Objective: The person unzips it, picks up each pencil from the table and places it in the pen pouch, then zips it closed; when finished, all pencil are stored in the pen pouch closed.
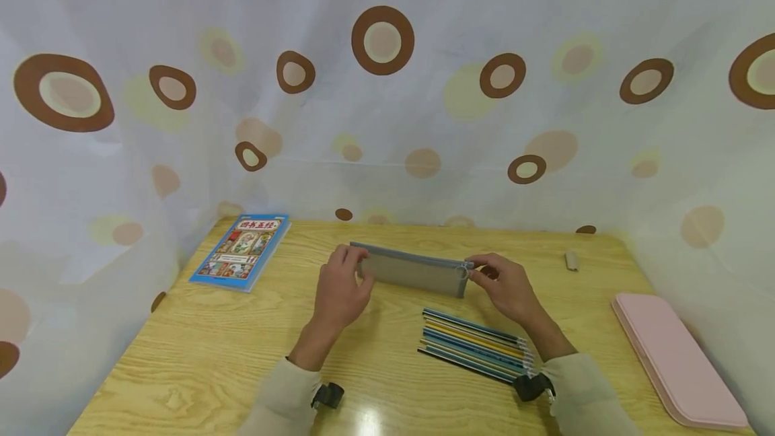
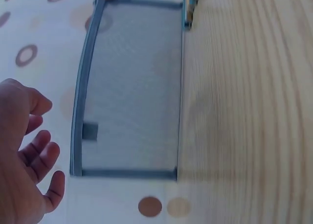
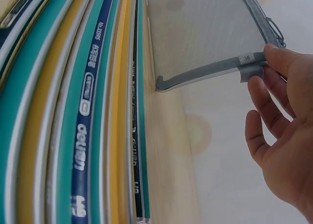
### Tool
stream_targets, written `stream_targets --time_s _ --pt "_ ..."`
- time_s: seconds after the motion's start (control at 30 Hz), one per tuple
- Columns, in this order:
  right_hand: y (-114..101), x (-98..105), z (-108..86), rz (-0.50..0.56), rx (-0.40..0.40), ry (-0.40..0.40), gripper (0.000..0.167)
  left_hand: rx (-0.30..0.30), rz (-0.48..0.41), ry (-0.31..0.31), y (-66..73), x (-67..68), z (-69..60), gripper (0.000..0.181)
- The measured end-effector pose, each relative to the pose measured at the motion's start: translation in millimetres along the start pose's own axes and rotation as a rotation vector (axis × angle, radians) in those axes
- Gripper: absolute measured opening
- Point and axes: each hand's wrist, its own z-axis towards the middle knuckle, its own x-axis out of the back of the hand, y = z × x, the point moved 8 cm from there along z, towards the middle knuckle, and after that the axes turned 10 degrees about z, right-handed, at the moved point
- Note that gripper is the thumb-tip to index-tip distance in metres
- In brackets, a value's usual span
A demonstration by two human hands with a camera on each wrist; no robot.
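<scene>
A grey mesh zip pouch (image 1: 412, 269) stands on its long edge on the wooden table, see-through and flat-looking. My right hand (image 1: 505, 286) pinches its upper right corner, by the zip end and a small ring. In the right wrist view, thumb and finger of the right hand (image 3: 286, 97) grip the corner beside a tag marked 38. My left hand (image 1: 342, 288) is at the pouch's left end. The left wrist view shows a gap between the loosely bent fingers of the left hand (image 2: 29, 150) and the mesh pouch (image 2: 132, 87). Several pencils (image 1: 475, 345) lie side by side in front.
A blue-covered book (image 1: 242, 251) lies at the back left. On the right are a closed pink case (image 1: 678, 358) and a small beige eraser-like block (image 1: 572, 261). A patterned curtain (image 1: 381, 120) hangs behind the table (image 1: 200, 362) and along both sides.
</scene>
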Motion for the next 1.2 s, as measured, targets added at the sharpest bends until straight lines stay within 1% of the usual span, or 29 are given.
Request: stream_targets --time_s 0.07,0.13,0.27,0.4,0.57,0.7,0.83,0.93,1.07,1.2 --pt "-1.7 -0.5 0.2 0.002 0.016 0.001 0.026 -0.073 0.010 0.014 15.6 -2.0 0.7 0.014" --pt "-4.3 -1.9 0.5 0.012 0.035 -0.004 0.026 -0.121 0.021 0.009 27.9 -7.4 0.9 0.013" --pt "-9.9 -6.3 1.3 0.031 0.067 -0.018 0.025 -0.166 0.001 -0.026 45.3 -20.1 1.6 0.012" --pt "-14.8 -9.3 2.7 0.035 0.084 -0.018 0.023 -0.214 -0.026 -0.059 60.9 -31.8 2.4 0.015" --pt "-19.7 -12.9 3.2 0.037 0.098 -0.026 0.023 -0.281 0.004 -0.065 79.6 -42.3 2.4 0.018" --pt "-22.8 -15.2 3.0 0.038 0.110 -0.031 0.023 -0.304 0.026 -0.054 91.9 -48.0 2.2 0.021" --pt "-26.4 -17.8 2.5 0.047 0.130 -0.037 0.022 -0.304 0.053 -0.008 101.1 -47.6 3.1 0.024" --pt "-27.9 -19.6 2.1 0.050 0.135 -0.046 0.022 -0.291 0.082 0.019 104.2 -45.5 3.6 0.022" --pt "-26.9 -21.2 1.3 0.045 0.129 -0.054 0.022 -0.283 0.116 0.028 105.9 -44.4 3.2 0.019" --pt "-25.9 -20.9 0.5 0.039 0.133 -0.053 0.022 -0.286 0.128 0.040 106.9 -43.4 3.7 0.016"
